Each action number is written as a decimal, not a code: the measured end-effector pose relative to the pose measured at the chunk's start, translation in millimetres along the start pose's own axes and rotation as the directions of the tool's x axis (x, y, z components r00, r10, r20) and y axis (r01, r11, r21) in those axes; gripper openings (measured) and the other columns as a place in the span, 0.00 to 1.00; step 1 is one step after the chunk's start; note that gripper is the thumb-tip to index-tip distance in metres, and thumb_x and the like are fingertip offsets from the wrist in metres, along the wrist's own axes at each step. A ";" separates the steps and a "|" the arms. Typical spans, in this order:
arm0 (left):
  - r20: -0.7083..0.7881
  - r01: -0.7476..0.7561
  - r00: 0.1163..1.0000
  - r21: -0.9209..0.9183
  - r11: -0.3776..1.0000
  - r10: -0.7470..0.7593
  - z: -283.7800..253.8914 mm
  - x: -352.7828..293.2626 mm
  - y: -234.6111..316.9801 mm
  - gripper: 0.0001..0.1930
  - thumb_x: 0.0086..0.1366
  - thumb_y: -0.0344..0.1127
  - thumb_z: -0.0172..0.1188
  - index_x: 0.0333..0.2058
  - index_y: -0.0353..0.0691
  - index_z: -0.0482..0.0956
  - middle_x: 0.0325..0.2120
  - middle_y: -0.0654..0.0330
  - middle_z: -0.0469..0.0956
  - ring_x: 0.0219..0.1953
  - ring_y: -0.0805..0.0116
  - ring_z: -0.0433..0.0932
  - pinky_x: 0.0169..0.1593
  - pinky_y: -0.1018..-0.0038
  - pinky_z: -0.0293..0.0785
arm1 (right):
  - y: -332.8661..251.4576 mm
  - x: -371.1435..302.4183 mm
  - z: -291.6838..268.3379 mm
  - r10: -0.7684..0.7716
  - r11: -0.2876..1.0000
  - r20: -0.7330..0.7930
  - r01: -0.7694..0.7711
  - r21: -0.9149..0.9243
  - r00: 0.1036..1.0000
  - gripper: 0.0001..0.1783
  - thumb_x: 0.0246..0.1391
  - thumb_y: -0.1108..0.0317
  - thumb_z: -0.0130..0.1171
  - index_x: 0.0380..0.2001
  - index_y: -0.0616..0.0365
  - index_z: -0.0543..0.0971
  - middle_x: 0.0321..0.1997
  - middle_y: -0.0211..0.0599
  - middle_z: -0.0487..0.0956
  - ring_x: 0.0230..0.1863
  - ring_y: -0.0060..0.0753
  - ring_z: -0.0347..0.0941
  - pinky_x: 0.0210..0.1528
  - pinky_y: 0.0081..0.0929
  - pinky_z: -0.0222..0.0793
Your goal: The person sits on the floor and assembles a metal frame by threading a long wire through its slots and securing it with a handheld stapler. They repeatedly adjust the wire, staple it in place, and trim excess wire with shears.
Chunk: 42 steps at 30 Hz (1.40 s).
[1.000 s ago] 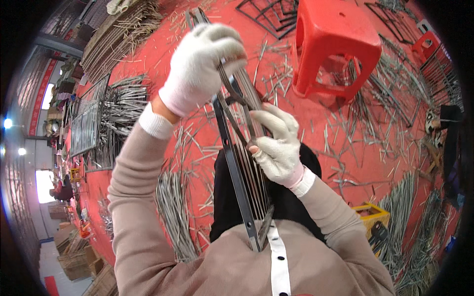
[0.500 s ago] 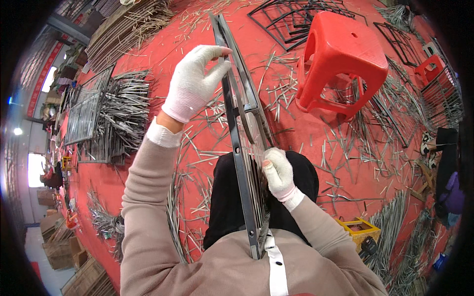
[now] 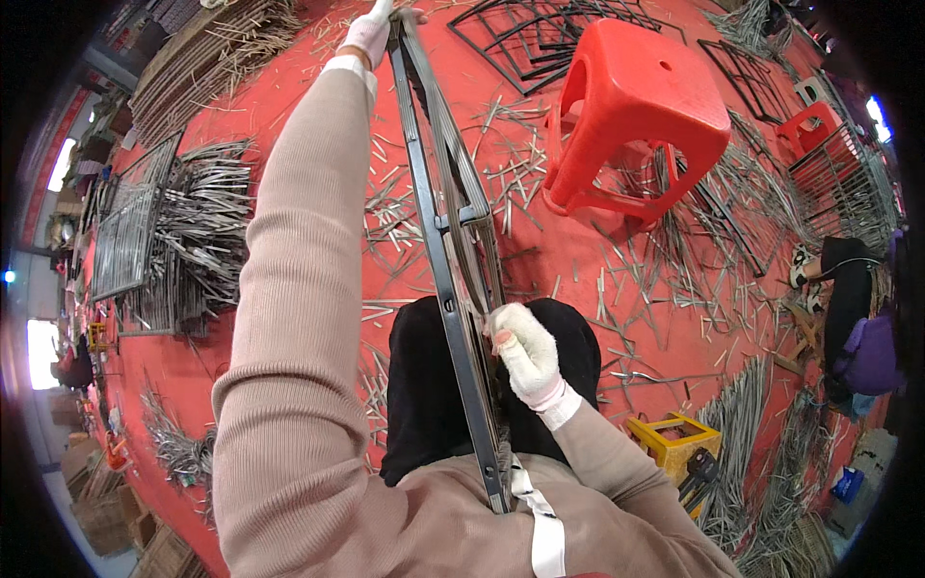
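A dark metal frame [image 3: 441, 260] with grey flat strips across it stands on edge between my knees, its near end against my sweater. At its far end is my left hand [image 3: 371, 34] in a white glove, partly cut off by the picture's upper edge. Its fingers show on both sides of the frame's end and seem closed round it. My right hand [image 3: 530, 356], also gloved, with a bare thumb tip, is closed at the frame's right side, halfway along. A thin grey strip [image 3: 470, 284] runs down inside the frame toward its fingers; the grip itself is partly hidden.
A red plastic stool [image 3: 655, 87] stands ahead to the right, with black metal frames [image 3: 549, 39] behind it. Cut strips litter the red floor. At left lies a strip bundle [image 3: 202, 231] beside a grid panel [image 3: 130, 236]. A yellow box-shaped thing [image 3: 674, 438] sits by my right elbow.
My left hand has moved from the frame's upper part to its far end, the arm stretching out. My right hand stays at the frame's side. The whole view has shifted slightly.
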<state>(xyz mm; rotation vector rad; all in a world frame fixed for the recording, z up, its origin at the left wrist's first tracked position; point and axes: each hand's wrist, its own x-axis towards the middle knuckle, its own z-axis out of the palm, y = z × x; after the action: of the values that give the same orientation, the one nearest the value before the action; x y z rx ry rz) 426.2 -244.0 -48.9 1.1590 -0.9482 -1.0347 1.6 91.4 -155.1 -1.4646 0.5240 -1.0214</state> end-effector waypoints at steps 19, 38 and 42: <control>-0.312 -0.079 0.945 0.064 0.995 0.096 23.7 21.6 -34.7 0.32 0.77 0.66 0.44 0.31 0.46 0.84 0.24 0.62 0.83 0.22 0.68 0.77 0.29 0.71 0.74 | -1.2 6.5 -18.0 -0.201 0.971 -0.058 0.192 -0.141 0.978 0.22 0.72 0.55 0.51 0.26 0.59 0.72 0.33 0.40 0.74 0.39 0.44 0.71 0.49 0.36 0.62; 0.058 -0.546 0.804 0.467 0.696 0.592 83.1 -252.1 36.8 0.09 0.74 0.27 0.59 0.47 0.32 0.86 0.41 0.57 0.88 0.45 0.69 0.85 0.51 0.73 0.81 | -51.4 -13.4 -63.3 0.103 0.975 -0.278 -0.151 -0.160 0.955 0.08 0.69 0.72 0.55 0.44 0.65 0.80 0.42 0.32 0.80 0.43 0.21 0.75 0.51 0.21 0.71; -0.026 -0.361 0.932 -0.157 0.919 0.362 133.7 -384.7 18.4 0.10 0.68 0.22 0.64 0.47 0.28 0.85 0.43 0.51 0.85 0.55 0.57 0.83 0.63 0.62 0.75 | -35.8 -81.4 -101.9 0.277 0.920 -0.428 -0.366 -0.142 0.860 0.06 0.68 0.72 0.58 0.42 0.64 0.81 0.39 0.31 0.81 0.40 0.22 0.76 0.47 0.23 0.73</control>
<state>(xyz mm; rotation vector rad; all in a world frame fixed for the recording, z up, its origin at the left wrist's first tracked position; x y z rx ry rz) 201.4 95.6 -30.4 0.8103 -1.0175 -0.7949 -132.7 107.4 -154.6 -1.2944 1.1751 -1.0153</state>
